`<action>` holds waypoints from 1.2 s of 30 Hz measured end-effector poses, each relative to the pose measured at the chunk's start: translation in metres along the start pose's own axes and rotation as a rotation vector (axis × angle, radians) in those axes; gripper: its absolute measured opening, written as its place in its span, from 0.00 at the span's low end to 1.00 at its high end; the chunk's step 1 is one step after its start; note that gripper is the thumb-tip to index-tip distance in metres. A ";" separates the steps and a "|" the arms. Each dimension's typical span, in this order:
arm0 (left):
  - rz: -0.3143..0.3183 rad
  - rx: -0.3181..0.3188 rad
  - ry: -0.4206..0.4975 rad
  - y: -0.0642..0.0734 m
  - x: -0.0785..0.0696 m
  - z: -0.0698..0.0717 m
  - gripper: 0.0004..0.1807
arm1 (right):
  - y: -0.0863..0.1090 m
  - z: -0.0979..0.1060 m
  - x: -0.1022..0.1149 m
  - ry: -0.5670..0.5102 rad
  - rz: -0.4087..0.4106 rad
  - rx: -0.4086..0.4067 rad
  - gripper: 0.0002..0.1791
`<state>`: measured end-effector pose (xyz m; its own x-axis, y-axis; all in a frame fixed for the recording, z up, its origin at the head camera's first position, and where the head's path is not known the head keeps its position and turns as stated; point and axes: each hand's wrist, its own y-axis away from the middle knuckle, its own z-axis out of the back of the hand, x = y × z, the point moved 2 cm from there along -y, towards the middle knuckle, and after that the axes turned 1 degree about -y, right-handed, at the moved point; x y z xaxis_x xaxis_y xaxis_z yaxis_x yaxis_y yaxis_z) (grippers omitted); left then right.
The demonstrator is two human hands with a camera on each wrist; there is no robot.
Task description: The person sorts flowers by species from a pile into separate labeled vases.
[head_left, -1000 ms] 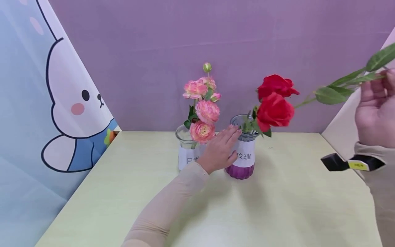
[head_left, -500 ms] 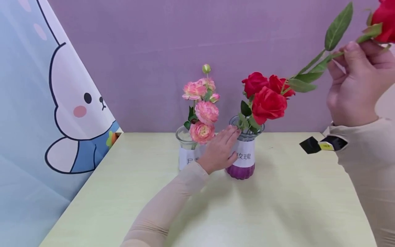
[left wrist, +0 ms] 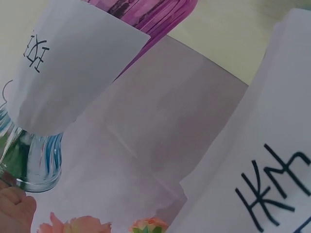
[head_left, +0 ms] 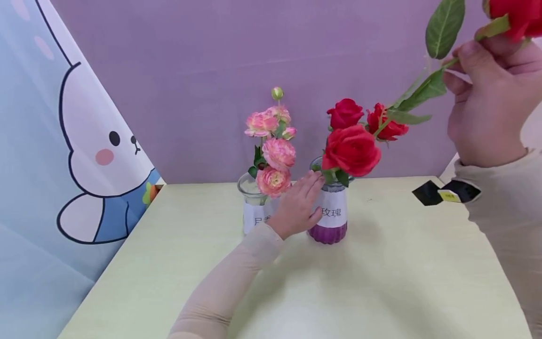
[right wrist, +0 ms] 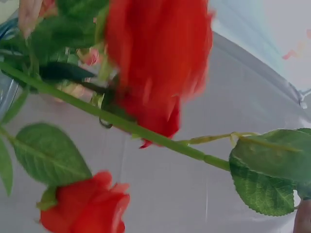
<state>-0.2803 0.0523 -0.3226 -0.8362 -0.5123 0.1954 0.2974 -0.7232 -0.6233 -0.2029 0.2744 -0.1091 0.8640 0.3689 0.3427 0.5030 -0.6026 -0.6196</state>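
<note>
My left hand (head_left: 298, 207) rests its straight fingers on the side and rim of a purple-bottomed glass vase (head_left: 328, 233) with a white handwritten label. Several red roses (head_left: 353, 149) stand in that vase, leaning over its rim. My right hand (head_left: 493, 101), raised at the upper right, pinches a red rose (head_left: 522, 19) just below its bloom. The stem of this rose slants down to the left, overlapping the vase's roses, and its lower end is hidden. In the right wrist view the green stem (right wrist: 116, 120) crosses in front of the blurred red blooms.
A second labelled glass vase (head_left: 250, 186) with pink flowers (head_left: 277, 153) stands just left, partly behind my left hand. Both vases are on a pale table (head_left: 402, 254) against a purple backdrop (head_left: 203, 94). A rabbit-print cloth (head_left: 106, 169) hangs at left.
My right hand has come in from the right edge and risen, bringing the held rose's bloom into view. The front rose in the vase has shifted left. My left hand stays at the vase.
</note>
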 end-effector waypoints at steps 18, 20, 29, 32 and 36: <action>0.013 0.029 0.029 -0.003 -0.001 0.001 0.34 | 0.017 0.006 -0.015 0.092 -0.223 0.067 0.12; 0.026 0.047 0.035 -0.002 -0.001 0.002 0.35 | 0.021 0.006 -0.021 0.094 -0.278 0.045 0.11; 0.036 0.008 0.091 -0.003 0.000 0.002 0.37 | 0.040 0.007 -0.043 0.220 -0.429 -0.009 0.12; 0.040 0.011 0.106 -0.003 -0.001 0.003 0.37 | 0.045 0.009 -0.047 0.249 -0.443 0.020 0.11; 0.039 0.017 0.103 -0.003 -0.001 0.003 0.37 | 0.049 0.012 -0.049 0.257 -0.443 0.043 0.13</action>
<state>-0.2796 0.0537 -0.3188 -0.8663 -0.4910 0.0917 0.3382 -0.7117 -0.6157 -0.2212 0.2351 -0.1646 0.5486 0.3929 0.7380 0.8252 -0.3966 -0.4022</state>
